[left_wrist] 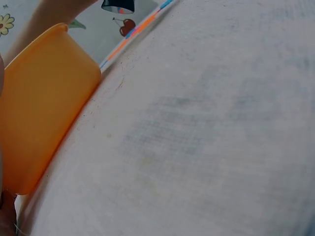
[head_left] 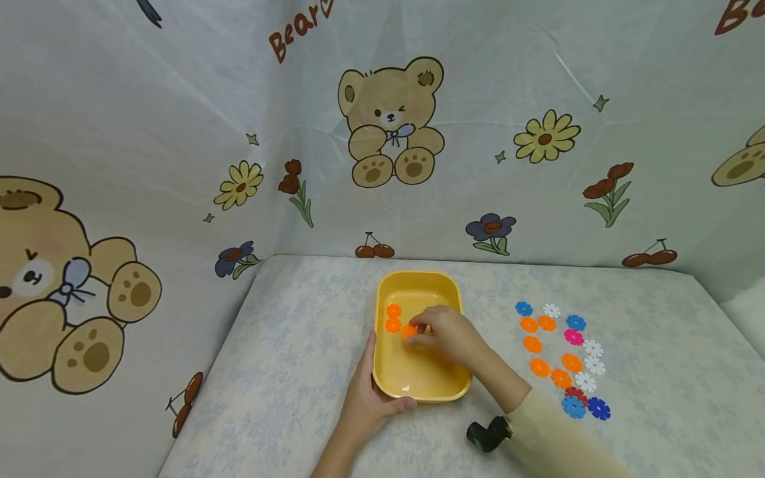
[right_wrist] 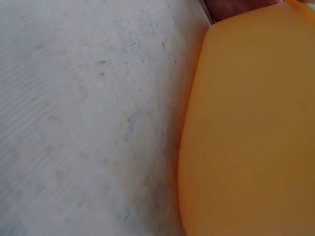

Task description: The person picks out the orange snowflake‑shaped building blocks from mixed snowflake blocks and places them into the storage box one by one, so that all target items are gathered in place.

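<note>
On the table, a yellow plastic tray point(head_left: 418, 378) stands before me in the head view. My left hand point(head_left: 363, 401) holds its near left corner, thumb along the near side and fingers along the left wall. Over the tray, my right hand point(head_left: 448, 335) pinches an orange flower-shaped disc point(head_left: 409, 331) between thumb and fingers. Two more orange discs point(head_left: 393, 318) lie inside at the left. The tray's outer wall point(left_wrist: 44, 108) fills the left of the left wrist view, and its wall point(right_wrist: 251, 128) shows again in the right wrist view, where the discs are hidden.
Right of the tray lie loose flower-shaped discs: several orange discs point(head_left: 540, 368), white discs point(head_left: 594, 365), blue discs point(head_left: 574, 407), plus a pink disc point(head_left: 574, 337) and a red one. A black device point(head_left: 489, 434) sits at the right wrist. A bear-print cloth point(head_left: 394, 219) rises behind the table.
</note>
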{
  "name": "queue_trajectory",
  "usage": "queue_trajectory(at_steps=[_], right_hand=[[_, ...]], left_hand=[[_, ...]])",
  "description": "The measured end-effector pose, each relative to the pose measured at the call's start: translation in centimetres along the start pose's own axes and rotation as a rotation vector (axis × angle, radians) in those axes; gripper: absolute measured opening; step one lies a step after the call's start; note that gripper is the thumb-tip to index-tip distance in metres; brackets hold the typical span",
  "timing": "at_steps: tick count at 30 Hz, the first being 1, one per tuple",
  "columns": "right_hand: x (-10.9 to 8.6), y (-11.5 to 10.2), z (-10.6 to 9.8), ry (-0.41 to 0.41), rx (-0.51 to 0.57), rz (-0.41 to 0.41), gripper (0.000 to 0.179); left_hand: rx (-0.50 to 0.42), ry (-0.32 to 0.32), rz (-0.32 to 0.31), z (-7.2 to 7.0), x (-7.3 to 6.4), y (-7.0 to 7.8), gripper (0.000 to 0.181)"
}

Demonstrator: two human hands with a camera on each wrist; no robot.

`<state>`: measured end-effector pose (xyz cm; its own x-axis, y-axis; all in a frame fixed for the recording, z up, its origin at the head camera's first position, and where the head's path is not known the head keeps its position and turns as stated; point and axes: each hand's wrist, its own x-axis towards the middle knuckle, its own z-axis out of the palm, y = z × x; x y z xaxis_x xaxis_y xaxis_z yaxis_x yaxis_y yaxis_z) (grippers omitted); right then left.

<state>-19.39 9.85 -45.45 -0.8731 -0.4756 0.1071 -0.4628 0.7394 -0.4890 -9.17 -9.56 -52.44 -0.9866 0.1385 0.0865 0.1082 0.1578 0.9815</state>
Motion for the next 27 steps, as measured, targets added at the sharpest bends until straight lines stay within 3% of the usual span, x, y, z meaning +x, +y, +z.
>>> queue_trajectory(at_steps=[13,20,27], right_hand=[[1.9,-1.1,2.1,-0.113,-0.075,0.002,0.03],[2.5,-1.0,3.2,-0.105,-0.112,-0.041,0.032],[2.7,-0.9,3.4,-0.085,-0.13,-0.062,0.027]], left_hand=[[0.011,0.007,-0.025,0.1,0.0,0.0,0.126],[0.049,0.021,-0.057,0.0,0.1,0.0,0.126],[0.052,0.023,-0.048,0.0,0.1,-0.1,0.126]])
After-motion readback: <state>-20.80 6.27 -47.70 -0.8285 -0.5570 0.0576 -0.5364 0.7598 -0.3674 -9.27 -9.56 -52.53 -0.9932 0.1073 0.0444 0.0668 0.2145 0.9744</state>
